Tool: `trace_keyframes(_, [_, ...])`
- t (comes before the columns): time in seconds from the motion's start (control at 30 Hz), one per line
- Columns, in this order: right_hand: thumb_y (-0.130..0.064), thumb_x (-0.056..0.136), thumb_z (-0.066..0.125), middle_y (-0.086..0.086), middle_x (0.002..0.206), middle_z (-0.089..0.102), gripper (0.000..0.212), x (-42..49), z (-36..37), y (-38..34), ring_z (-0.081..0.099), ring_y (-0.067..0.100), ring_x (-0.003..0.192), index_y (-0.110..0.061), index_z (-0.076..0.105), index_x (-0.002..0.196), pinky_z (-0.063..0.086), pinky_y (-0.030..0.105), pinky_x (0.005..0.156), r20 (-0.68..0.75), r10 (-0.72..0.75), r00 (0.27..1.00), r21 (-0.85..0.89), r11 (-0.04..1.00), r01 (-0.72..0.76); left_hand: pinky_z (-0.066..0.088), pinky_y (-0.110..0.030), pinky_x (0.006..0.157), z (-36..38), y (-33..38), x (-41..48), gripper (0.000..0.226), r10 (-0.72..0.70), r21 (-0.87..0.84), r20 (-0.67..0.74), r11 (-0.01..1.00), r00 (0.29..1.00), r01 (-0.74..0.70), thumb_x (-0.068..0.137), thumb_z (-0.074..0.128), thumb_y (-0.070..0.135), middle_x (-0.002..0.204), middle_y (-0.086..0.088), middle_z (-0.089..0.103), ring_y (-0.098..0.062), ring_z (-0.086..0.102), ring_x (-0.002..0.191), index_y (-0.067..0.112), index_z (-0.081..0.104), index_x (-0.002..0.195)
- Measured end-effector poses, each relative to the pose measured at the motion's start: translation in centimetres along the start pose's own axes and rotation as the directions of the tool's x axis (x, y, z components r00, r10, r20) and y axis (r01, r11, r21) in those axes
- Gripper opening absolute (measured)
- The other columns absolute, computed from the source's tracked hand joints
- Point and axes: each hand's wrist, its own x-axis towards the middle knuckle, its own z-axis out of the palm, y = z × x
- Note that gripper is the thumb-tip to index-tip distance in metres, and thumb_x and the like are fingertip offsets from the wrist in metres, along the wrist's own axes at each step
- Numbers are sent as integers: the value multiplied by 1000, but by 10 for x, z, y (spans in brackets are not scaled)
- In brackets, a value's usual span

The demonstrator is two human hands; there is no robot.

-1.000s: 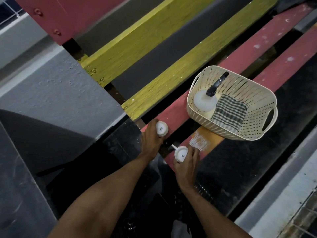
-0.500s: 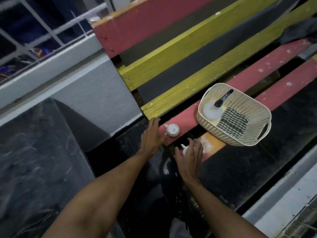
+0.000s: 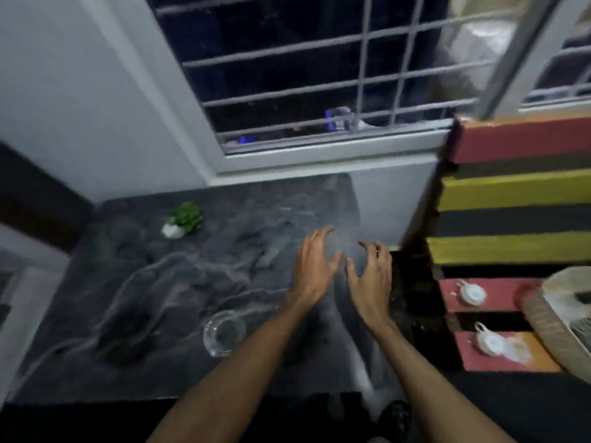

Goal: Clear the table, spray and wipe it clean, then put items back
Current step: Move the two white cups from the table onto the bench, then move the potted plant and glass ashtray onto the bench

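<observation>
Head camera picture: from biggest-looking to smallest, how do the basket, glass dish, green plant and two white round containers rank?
1. basket, though cut off by the frame edge.
2. glass dish and green plant, about alike; the dish sits nearer, so unsure.
3. white round containers, alike, smallest.

Two bare arms show, uncovered from the near edge of the view up to the fingertips. The left forearm (image 3: pixel 224 362) is lean and narrows to a slim wrist, and the right forearm (image 3: pixel 425 372) is alike. The left hand (image 3: pixel 315 266) and the right hand (image 3: pixel 371 276) have long, slender fingers. Motion blur softens knuckles and nails, so finer detail cannot be told.
</observation>
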Motion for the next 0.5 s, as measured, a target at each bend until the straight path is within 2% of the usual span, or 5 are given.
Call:
trace_keyframes(0.17, [-19, 93, 64, 10, 131, 52, 40, -69, 104, -112, 49, 28, 124, -10, 54, 131, 41, 43, 107, 206, -148, 967, 105, 986, 128, 45, -39, 111, -145, -94, -38, 46, -119, -130, -212, 987, 970, 93, 94, 70, 19, 139, -4, 64, -24, 58, 130, 14, 60, 138])
trace_keyframes(0.27, [-20, 94, 64, 13, 133, 51, 40, -105, 159, -167, 49, 31, 127, -9, 53, 131, 41, 47, 107, 319, -164, 933, 115, 984, 134, 48, -38, 107, -216, -155, -53, 46, -254, -173, -293, 962, 922, 210, 93, 70, 21, 138, -1, 65, -21, 60, 127, 20, 60, 138])
trace_keyframes(0.33, [-19, 94, 64, 14, 135, 50, 41, -117, 187, -196, 47, 32, 129, -9, 53, 132, 39, 47, 109, 369, -162, 915, 108, 985, 131, 49, -40, 105, -250, -189, -55, 47, -313, -186, -296, 946, 903, 266, 93, 70, 18, 139, -4, 65, -24, 60, 127, 18, 59, 139])
trace_keyframes(0.5, [-20, 92, 64, 11, 138, 49, 46, -122, 224, -226, 42, 30, 135, -12, 51, 136, 34, 49, 113, 432, -120, 894, 23, 992, 122, 50, -44, 105, -285, -246, -42, 45, -326, -151, -197, 942, 925, 300, 91, 71, 13, 135, -5, 67, -25, 61, 127, 13, 60, 135])
